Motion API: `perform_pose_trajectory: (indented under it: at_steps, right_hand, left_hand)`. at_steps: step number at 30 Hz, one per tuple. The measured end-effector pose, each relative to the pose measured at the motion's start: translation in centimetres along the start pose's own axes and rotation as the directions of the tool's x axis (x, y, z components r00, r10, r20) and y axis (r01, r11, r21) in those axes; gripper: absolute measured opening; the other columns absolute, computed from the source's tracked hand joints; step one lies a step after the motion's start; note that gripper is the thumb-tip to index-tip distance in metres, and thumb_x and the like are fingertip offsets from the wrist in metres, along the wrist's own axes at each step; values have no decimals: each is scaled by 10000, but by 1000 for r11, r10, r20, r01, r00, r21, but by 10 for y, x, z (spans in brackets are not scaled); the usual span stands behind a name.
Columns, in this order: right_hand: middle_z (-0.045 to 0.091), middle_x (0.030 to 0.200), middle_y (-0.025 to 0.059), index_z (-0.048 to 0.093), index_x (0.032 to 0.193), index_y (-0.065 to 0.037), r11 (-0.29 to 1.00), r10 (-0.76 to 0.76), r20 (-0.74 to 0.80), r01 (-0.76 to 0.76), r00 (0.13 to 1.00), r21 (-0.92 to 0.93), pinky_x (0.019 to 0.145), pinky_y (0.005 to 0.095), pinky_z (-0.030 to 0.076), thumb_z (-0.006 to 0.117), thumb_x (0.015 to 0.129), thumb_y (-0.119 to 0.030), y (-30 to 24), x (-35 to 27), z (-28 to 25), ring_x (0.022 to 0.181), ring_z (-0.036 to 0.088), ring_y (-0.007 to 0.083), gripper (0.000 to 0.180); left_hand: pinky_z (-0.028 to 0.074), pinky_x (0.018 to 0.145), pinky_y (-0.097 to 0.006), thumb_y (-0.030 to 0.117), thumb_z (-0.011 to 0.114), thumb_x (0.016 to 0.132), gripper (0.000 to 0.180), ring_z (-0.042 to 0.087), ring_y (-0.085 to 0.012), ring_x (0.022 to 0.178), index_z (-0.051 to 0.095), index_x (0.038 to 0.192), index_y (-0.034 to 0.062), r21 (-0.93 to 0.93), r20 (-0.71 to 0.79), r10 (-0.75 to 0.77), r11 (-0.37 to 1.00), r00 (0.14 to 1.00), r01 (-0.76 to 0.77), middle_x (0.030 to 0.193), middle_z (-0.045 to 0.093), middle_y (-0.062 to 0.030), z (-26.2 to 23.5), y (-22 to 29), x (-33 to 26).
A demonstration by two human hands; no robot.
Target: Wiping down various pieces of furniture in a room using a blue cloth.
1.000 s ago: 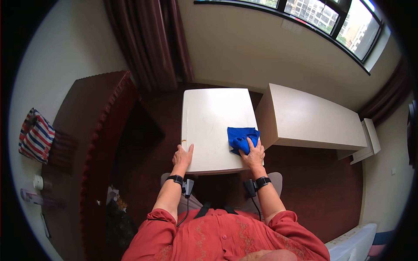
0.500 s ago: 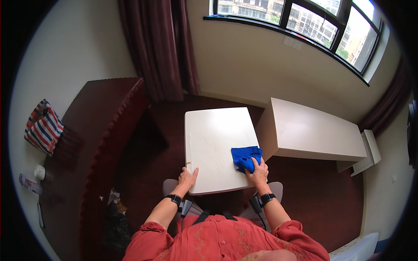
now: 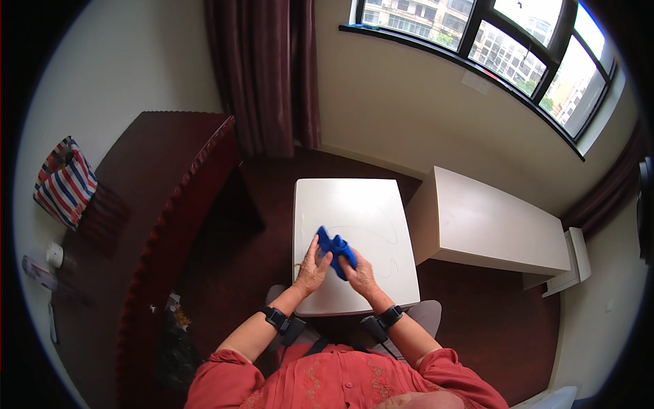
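Note:
A bunched blue cloth (image 3: pixel 340 255) is between my two hands, over the near half of a small white table (image 3: pixel 371 204). My right hand (image 3: pixel 361 274) is closed round the cloth's right side. On the other side, my left hand (image 3: pixel 313 270) has its fingers against the cloth's left part, thumb toward the right hand; it looks like a grip, though slightly blurred. Faint curved marks show on the tabletop to the right of the cloth. Each wrist wears a black strap.
A dark red desk (image 3: pixel 157 163) with a scalloped edge stands at left, bearing a striped bag (image 3: pixel 67 183) and a white jar (image 3: pixel 54 255). To the right is a pale low cabinet (image 3: pixel 501 221). A black plastic bag (image 3: pixel 176 354) lies on the floor by the desk.
My right hand has carried the cloth left from the table's right edge to the middle. The left hand has left the table's near-left corner and come onto the cloth.

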State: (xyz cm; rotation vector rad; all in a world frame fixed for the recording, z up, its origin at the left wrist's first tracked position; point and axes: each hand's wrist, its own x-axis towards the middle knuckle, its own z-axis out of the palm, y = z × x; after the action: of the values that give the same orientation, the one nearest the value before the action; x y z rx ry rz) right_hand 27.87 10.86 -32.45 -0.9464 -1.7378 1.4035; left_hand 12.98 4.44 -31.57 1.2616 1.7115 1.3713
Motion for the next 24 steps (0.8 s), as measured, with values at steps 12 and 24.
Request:
perform_pose_trajectory:
  at_steps: [12, 24]
  right_hand:
    - [384, 1426, 196, 420, 1378, -87, 525, -303, 238, 370, 923, -766, 1090, 501, 263, 550, 897, -376, 56, 44, 7, 1338, 337, 338, 576]
    - [415, 1407, 182, 510, 1287, -102, 514, -378, 197, 382, 905, -768, 1098, 499, 254, 572, 875, -320, 56, 22, -20, 1330, 356, 332, 470]
  left_hand:
    - [476, 782, -332, 407, 560, 933, 424, 590, -216, 834, 585, 1076, 8, -90, -507, -65, 996, 859, 22, 940, 626, -99, -59, -13, 37]
    - [399, 1009, -350, 579, 617, 828, 847, 508, -297, 1214, 384, 1394, -5, 96, -189, -391, 906, 901, 413, 1329, 501, -238, -28, -44, -35]
